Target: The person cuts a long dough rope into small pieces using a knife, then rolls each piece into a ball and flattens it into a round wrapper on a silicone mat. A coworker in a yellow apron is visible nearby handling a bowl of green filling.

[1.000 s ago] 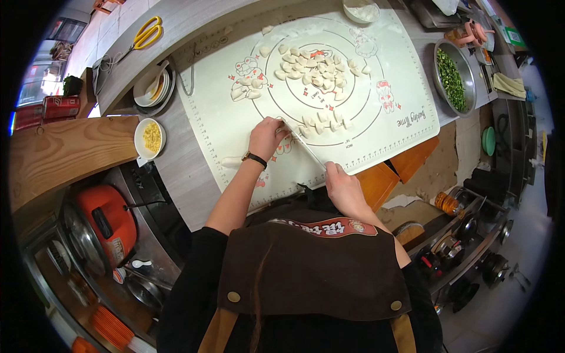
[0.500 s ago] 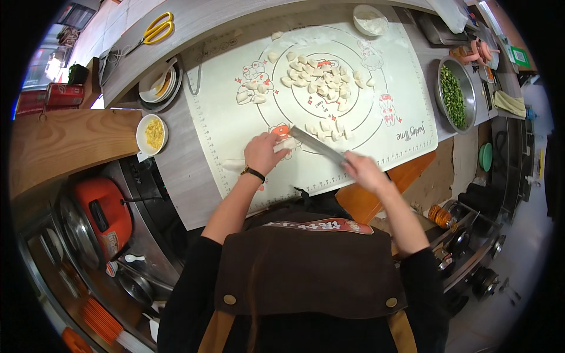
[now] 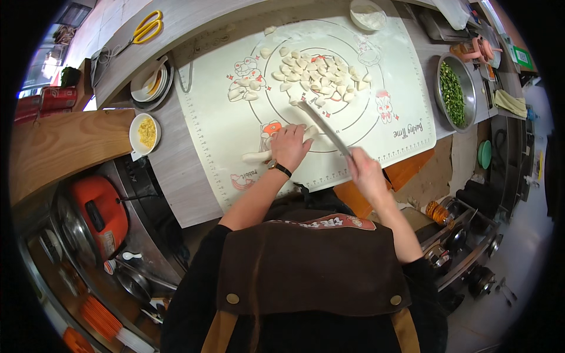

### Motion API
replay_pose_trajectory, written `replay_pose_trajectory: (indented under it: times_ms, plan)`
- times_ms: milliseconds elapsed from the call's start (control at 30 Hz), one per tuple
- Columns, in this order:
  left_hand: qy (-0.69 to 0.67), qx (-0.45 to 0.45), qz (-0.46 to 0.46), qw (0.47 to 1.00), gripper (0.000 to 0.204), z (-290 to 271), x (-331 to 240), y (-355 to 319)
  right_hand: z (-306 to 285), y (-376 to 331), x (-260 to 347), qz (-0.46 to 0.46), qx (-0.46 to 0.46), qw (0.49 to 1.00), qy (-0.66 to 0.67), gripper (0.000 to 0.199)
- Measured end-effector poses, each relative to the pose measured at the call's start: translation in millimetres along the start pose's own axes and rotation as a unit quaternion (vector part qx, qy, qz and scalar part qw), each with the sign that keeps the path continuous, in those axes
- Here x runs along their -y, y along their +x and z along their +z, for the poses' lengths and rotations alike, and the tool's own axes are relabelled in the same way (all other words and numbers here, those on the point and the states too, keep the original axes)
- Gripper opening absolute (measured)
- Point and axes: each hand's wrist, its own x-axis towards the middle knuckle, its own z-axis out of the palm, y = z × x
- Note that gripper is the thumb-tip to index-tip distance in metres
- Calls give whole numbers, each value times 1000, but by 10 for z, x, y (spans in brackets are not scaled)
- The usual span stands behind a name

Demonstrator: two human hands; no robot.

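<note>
In the head view, the left hand (image 3: 289, 147) lies palm down near the middle of the frame, its fingers reaching over a white dough roll (image 3: 256, 157); whether they pinch it or only rest on it cannot be told. The roll runs beneath this hand, one end showing to its left and the other just to its right. The right hand (image 3: 367, 173), right of centre, is wrapped around the handle of a knife (image 3: 326, 130), whose blade slants toward the upper left, passing just beside the roll's right end; contact between them is unclear.

Above the blade, cut dough pieces (image 3: 322, 73) lie clustered on a white printed mat (image 3: 406, 65), with a few more toward its left side. The mat covers much of the grey tabletop (image 3: 183, 191). A bowl of white powder (image 3: 368, 17) stands at the top of the frame, and a metal bowl (image 3: 469, 94) of chopped greens at the upper right. Toward the upper left are a white cup (image 3: 133, 130) holding yellow bits, stacked dishes (image 3: 168, 87) and yellow-handled scissors (image 3: 147, 39).
</note>
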Motion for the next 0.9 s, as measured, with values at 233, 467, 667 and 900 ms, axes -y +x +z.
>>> replay_pose_trajectory:
  times_ms: [233,467,667,900]
  plan:
    - [55,15,40,998,30,43,16,21,150,-472,310,74,14,997,1,14]
    - [102,-17,112,988,26,73,7,-3,224,-516,406,124,50,991,-26,14]
    - [72,30,86,993,28,29,-76,42,541,-424,236,150,42,988,-24,11]
    - [-130,51,57,989,23,-103,315,140,367,-392,243,46,-49,998,16,17]
